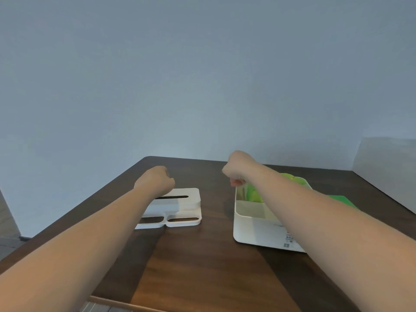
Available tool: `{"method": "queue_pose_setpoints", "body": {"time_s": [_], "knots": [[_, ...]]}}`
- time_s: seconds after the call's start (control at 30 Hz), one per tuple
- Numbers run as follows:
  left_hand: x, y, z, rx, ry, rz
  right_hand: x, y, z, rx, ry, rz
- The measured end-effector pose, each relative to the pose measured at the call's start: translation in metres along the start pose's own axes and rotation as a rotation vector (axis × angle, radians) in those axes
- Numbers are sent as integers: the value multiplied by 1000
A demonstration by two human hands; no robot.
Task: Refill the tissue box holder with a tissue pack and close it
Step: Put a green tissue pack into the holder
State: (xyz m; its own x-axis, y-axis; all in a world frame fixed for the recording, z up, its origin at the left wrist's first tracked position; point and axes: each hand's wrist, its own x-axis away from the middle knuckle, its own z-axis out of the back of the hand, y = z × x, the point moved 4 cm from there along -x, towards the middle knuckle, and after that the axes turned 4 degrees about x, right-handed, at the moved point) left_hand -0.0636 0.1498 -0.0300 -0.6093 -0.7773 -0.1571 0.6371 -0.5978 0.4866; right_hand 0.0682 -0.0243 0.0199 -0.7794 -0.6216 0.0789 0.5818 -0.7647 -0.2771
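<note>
The white tissue box holder [254, 230] stands open at the right of the dark wooden table [202, 262]. A green tissue pack [253, 193] sits in its far end. My right hand [238, 168] is closed at the holder's far left corner, its fingertips pinching the pack's wrapper. The holder's white lid [182, 206], with a dark slot on top, lies flat on the table to the left. My left hand [155, 180] is a closed fist over the lid's far left part, and my forearm hides that side of it.
A flat green thing [342, 200] lies on the table behind my right forearm. A pale wall stands close behind the table's far edge. A white panel [387, 158] leans at the right. The table's left edge runs diagonally beside my left arm.
</note>
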Motion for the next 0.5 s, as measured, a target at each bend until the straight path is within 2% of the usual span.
{"method": "queue_pose_setpoints", "body": {"time_s": [0.2,0.27,0.37,0.5], "knots": [[22,71,-15,100,-46,-123,16,86,38,-80,291,-82],[29,94,-24,185,-87,-150,22,119,43,-55,341,-140],[39,124,-39,316,-157,-223,33,160,39,-23,298,-253],[50,151,-51,306,-197,-343,41,200,23,39,139,-385]]}}
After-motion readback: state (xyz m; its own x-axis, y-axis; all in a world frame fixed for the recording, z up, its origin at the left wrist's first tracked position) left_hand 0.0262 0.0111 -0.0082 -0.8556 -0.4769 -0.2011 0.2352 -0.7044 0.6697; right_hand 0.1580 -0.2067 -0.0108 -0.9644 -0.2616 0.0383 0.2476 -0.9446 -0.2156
